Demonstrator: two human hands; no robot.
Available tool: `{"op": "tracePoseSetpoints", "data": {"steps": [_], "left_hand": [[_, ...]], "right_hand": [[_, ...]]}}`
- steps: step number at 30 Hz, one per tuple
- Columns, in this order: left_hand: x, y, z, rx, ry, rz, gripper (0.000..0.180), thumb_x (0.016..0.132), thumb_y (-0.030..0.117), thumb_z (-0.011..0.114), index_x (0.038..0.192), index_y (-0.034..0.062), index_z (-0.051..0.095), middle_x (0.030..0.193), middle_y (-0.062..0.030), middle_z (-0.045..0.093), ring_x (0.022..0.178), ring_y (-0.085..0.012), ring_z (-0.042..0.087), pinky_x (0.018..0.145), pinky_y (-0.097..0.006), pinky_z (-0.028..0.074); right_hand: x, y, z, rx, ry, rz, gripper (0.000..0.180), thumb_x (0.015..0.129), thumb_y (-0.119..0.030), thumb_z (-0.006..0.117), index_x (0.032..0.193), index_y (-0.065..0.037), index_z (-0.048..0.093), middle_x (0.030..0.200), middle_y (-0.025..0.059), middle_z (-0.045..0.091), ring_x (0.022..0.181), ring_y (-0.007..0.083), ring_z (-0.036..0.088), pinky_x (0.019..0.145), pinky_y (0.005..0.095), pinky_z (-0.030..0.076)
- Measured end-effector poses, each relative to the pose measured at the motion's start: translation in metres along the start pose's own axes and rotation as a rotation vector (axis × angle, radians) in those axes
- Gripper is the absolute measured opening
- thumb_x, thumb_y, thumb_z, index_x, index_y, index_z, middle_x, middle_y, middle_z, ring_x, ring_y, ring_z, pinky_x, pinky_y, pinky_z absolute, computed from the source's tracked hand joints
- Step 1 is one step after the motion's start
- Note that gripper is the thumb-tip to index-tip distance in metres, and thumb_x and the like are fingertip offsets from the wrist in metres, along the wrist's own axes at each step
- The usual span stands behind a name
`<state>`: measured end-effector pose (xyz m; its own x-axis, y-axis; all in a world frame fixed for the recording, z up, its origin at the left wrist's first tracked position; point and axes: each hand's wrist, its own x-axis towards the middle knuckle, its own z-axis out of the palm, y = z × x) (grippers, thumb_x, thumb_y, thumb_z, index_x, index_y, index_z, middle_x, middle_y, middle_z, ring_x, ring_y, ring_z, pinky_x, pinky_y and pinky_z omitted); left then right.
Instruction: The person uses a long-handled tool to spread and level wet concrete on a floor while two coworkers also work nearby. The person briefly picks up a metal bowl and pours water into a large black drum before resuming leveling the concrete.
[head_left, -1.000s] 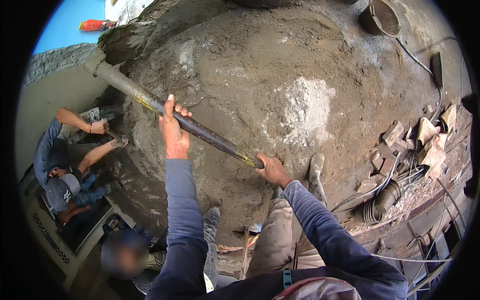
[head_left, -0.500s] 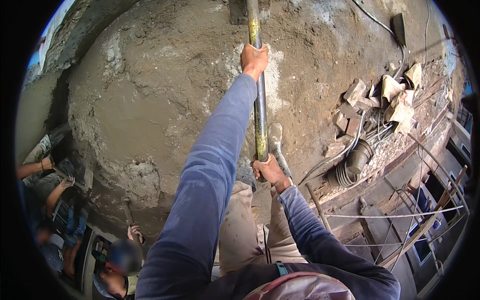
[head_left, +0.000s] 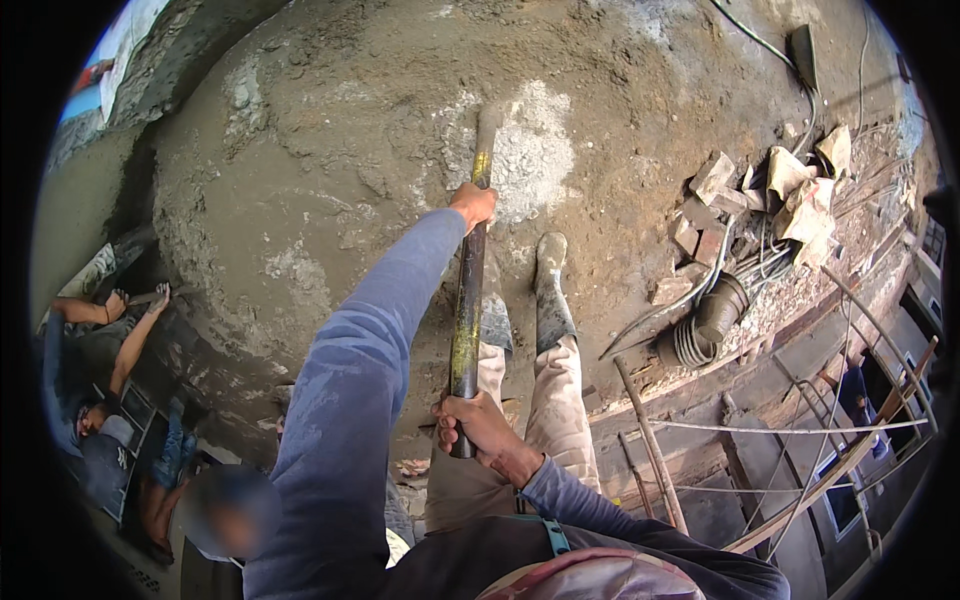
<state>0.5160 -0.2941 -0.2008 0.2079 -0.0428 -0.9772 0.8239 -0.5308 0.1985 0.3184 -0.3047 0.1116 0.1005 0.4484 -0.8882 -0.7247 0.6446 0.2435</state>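
Black-and-yellow pole [head_left: 468,300], far end beside pale powder [head_left: 538,165] | left hand [head_left: 475,204] and right hand [head_left: 480,428]: fingers clamped around it | drawn nearer the body than before, suggesting a pulling stroke

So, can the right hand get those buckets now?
Probably not: the right hand is wrapped around the pole, and the buckets lie well off to the right, seemingly out of reach.

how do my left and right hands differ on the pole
Your left hand grips the pole farther out, beside its upper yellow patch; your right hand grips near its closer end. The left sleeve reaches well forward, the right sleeve less far. Both hands are closed around the pole.
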Motion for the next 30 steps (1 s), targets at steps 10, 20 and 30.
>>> {"op": "tracePoseSetpoints", "data": {"steps": [10,20,30], "left_hand": [[-0.189,-0.063,-0.149,-0.594,0.072,-0.011,0.021,0.099,0.025,0.066,0.093,0.0067,0.057,0.071,-0.0018,0.055,0.056,-0.0135,0.054,0.049,-0.031,0.049],[-0.163,-0.146,-0.232,-1.346,0.534,0.158,0.029,0.093,0.03,0.074,0.084,0.0174,0.05,0.07,0.0038,0.051,0.063,-0.0116,0.055,0.061,-0.033,0.05],[-0.28,-0.043,-0.184,-1.183,0.37,0.62,0.023,0.097,0.028,0.07,0.089,0.0178,0.051,0.069,0.0071,0.048,0.06,-0.006,0.05,0.062,-0.028,0.047]], "right_hand": [[-0.104,0.053,0.061,-0.559,-0.125,0.261,0.018,0.087,-0.018,0.065,0.085,-0.003,0.057,0.062,0.005,0.058,0.051,0.0151,0.056,0.046,0.0314,0.042],[0.124,-0.06,-0.094,-1.931,-0.002,-0.491,0.042,0.085,-0.029,0.071,0.121,-0.01,0.062,0.092,0.0218,0.072,0.088,0.041,0.071,0.079,0.0509,0.056],[0.043,-0.021,-0.094,-1.673,0.117,-1.031,0.04,0.083,-0.026,0.078,0.112,-0.009,0.057,0.101,0.0146,0.069,0.089,0.0367,0.069,0.074,0.0448,0.055]]}}
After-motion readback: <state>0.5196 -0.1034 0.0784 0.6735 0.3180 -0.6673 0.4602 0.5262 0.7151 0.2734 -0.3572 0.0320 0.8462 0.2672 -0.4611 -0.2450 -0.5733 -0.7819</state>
